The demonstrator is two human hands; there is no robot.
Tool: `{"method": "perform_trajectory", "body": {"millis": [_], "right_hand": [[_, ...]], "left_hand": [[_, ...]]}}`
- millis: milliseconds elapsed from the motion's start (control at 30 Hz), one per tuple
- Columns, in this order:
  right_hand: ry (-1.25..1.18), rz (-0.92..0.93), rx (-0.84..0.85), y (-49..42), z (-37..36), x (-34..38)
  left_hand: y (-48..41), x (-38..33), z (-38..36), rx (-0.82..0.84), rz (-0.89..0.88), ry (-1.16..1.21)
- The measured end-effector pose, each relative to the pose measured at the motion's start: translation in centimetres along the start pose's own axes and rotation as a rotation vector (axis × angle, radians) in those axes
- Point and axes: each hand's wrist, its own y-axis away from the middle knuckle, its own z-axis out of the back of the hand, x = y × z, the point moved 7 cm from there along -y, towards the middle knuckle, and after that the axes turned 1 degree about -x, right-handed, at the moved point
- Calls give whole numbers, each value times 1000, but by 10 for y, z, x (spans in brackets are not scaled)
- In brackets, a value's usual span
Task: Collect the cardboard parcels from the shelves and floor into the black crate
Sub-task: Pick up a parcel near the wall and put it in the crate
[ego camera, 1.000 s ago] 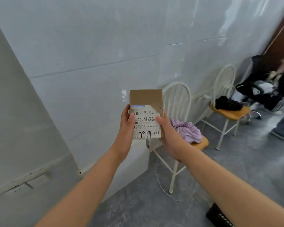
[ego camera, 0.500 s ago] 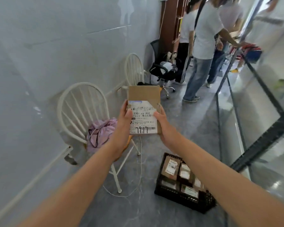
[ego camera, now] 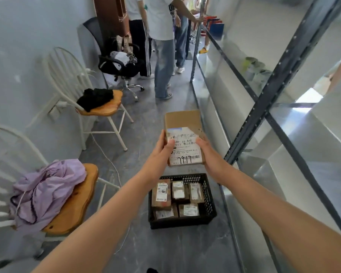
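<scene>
To our right a tall metal shelf rack (ego camera: 274, 91) lines a narrow aisle, and to our left two white chairs stand by the wall, the nearer chair (ego camera: 75, 203) bearing a purple cloth (ego camera: 47, 186) and the farther chair (ego camera: 104, 109) a black cloth (ego camera: 95, 98). On the floor between them sits the black crate (ego camera: 209, 203), with labelled parcels (ego camera: 161, 194) lying inside. Above it we hold one more cardboard parcel (ego camera: 182, 123), label facing us, left hand (ego camera: 159, 152) gripping its left edge and right hand (ego camera: 211, 156) its right edge.
</scene>
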Motion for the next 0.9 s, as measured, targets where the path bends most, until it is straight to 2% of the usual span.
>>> {"method": "perform_trajectory", "body": {"millis": [233, 467, 567, 733, 900], "right_hand": [[-25, -98, -173, -55, 89, -54], [47, -279, -246, -122, 170, -176], [49, -328, -264, -152, 197, -253], [87, -360, -301, -195, 231, -417], [90, -486, -264, -226, 247, -596]], "left_hand": [[-97, 53, -42, 78, 150, -12], [-189, 156, -74, 18, 260, -31], [-226, 234, -83, -17, 324, -24], [-264, 412, -86, -88, 434, -57], [-284, 584, -86, -43, 531, -87]]}}
